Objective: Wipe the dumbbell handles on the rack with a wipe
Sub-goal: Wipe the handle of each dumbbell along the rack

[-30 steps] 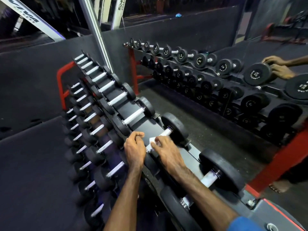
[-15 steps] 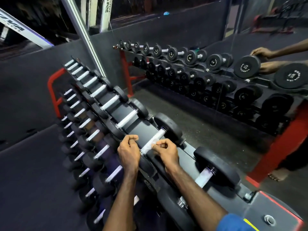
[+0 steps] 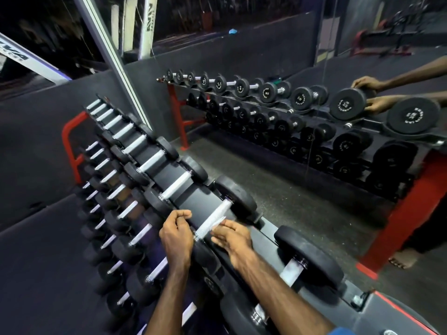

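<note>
On the top tier of the rack [image 3: 183, 199], the knurled dumbbell handle [image 3: 214, 220] lies slanted between its two black heads. The right hand [image 3: 233, 240] sits at the handle's near side, its grip pinching a white wipe [image 3: 217, 223] against the metal. The left hand [image 3: 175, 234] is just left of the handle's near end, fingers curled tight; whether its grip holds anything cannot be told. More dumbbells [image 3: 174, 184] line the rack away from the handle, with lower tiers to the left. Beyond the handle stands a mirror [image 3: 314, 68] showing the same rack and hands. Dark rubber floor [image 3: 36, 262] spreads left of the rack, open and unobstructed.
</note>
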`<state>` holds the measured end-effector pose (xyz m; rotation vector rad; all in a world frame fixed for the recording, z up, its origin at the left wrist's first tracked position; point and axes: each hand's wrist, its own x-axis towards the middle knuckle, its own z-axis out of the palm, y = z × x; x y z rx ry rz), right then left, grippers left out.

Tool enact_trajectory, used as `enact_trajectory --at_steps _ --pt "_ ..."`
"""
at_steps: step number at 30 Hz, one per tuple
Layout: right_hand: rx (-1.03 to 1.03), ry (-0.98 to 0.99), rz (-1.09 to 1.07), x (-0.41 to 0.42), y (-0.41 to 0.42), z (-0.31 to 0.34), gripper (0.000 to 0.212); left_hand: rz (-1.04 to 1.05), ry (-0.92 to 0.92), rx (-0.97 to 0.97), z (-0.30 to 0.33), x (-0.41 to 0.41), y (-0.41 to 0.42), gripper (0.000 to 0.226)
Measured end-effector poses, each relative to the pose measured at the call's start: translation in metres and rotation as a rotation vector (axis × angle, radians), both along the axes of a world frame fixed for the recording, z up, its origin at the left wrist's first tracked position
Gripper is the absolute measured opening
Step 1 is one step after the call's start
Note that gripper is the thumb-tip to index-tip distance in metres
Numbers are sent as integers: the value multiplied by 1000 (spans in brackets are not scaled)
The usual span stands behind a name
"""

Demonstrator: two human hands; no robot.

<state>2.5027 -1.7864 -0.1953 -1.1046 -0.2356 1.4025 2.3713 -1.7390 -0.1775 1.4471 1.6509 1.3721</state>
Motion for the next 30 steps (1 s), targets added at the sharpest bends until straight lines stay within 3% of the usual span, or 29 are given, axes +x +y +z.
enact_trajectory --at_steps 4,9,13,18,23,28,30 --pt "-11 153 -137 20 24 4 24 9 11 16 2 2 -5 33" --pt "-1 228 91 6 24 2 24 5 4 3 2 2 -2 32" --pt "2 335 1 18 43 14 13 -4 20 28 1 3 -5 32" --pt "-22 210 4 -7 51 12 24 0 20 38 1 2 -2 32" --pt "-87 248 -130 9 69 17 16 3 22 40 1 4 -4 34" --pt "2 204 19 -11 48 8 6 5 9 27 0 1 -2 32" --pt "21 249 -33 0 50 9 11 9 20 32 1 3 -4 32"
